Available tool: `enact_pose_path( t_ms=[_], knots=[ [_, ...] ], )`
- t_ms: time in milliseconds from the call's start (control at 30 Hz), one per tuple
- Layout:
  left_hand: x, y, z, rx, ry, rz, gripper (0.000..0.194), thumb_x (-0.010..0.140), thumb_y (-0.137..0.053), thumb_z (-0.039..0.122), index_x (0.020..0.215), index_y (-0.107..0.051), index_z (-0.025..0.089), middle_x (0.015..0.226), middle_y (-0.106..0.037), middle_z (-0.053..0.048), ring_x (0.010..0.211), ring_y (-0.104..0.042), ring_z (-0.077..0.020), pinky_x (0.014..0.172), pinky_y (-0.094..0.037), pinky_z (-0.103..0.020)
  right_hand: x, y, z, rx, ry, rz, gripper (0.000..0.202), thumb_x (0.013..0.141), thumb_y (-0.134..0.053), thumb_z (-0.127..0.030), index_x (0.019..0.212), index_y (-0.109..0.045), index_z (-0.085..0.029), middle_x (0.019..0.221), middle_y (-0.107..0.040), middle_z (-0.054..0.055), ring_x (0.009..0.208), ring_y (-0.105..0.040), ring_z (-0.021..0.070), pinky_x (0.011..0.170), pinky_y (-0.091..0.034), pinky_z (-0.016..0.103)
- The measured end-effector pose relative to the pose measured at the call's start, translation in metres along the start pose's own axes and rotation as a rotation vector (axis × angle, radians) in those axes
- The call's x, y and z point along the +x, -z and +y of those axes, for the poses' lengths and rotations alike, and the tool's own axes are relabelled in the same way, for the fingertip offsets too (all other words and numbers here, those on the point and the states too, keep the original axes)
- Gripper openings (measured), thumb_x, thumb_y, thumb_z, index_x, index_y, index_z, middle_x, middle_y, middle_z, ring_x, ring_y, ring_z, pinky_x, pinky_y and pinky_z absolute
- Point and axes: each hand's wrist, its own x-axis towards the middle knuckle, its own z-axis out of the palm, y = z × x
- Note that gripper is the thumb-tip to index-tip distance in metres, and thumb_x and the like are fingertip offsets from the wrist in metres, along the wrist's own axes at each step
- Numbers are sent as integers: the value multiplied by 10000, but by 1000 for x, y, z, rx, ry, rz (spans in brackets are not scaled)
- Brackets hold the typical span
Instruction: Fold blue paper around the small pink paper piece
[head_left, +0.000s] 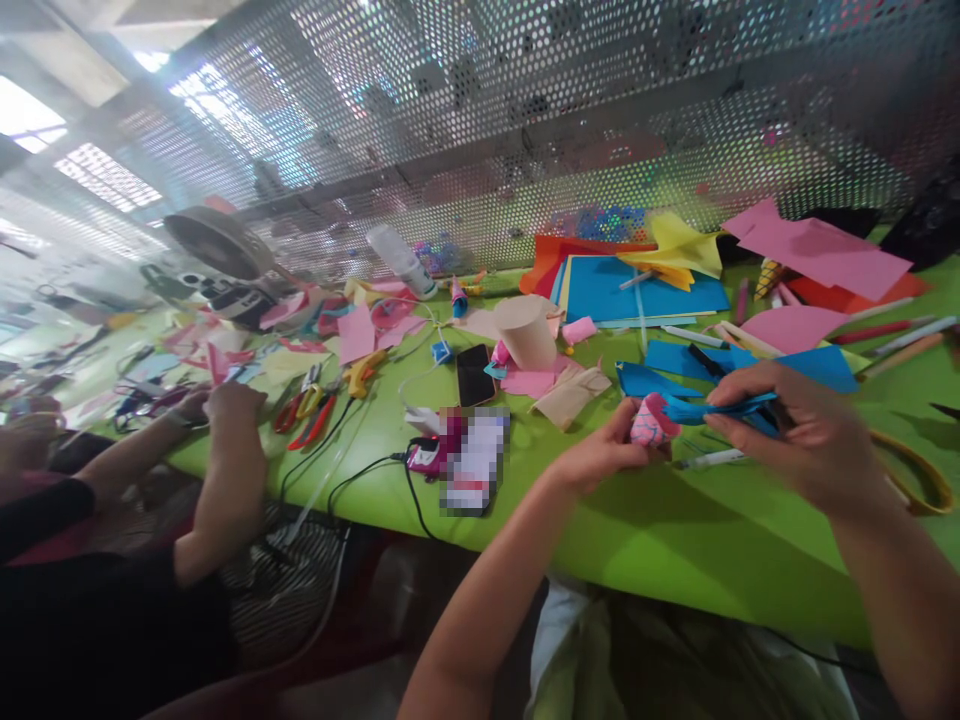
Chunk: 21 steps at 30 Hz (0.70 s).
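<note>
Left hand (600,452) pinches pink piece (651,422) at frame centre-right. Right hand (795,435) pinches blue paper (712,408), just right of the pink piece.

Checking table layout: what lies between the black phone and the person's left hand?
In the head view, between the black phone and the left hand lies a folded tan paper piece on the green table.
</note>
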Motion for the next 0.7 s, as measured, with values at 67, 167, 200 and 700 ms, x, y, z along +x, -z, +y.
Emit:
enact_pose_path(
  t_ms=[67,167,200,700],
  knots=[
    [1,0,-2,8,-29,-6,619,683,-910,281,1215,-600,225,958,-693,-18,831,-595,-143,752,-411,-260,1,-1,-1,-13,50,-30,92,927,-801,-272,975,-728,-298,948,-765,27,895,-725,240,827,-562,377],
    [2,0,-3,39,-58,2,572,694,-926,298,1154,-593,228,998,-671,-12,918,-601,-160,849,-450,-282,3,-3,-4,-19,78,-63,84,914,-805,-277,960,-746,-315,924,-777,20,860,-744,248,807,-576,390],
    [3,0,-4,66,-64,10,553,716,-918,308,1155,-591,229,1012,-658,-7,934,-595,-160,865,-452,-283,3,-3,-4,-19,72,-82,83,911,-804,-276,957,-752,-321,921,-779,18,855,-747,250,803,-577,393],
    [8,0,-9,554,-229,110,413,891,-795,345,1234,-607,212,1096,-674,-54,950,-611,-203,872,-489,-298,3,-6,3,6,-261,-125,173,892,-791,-438,943,-745,-280,770,-725,-4,655,-639,199,604,-500,317]
  ],
)
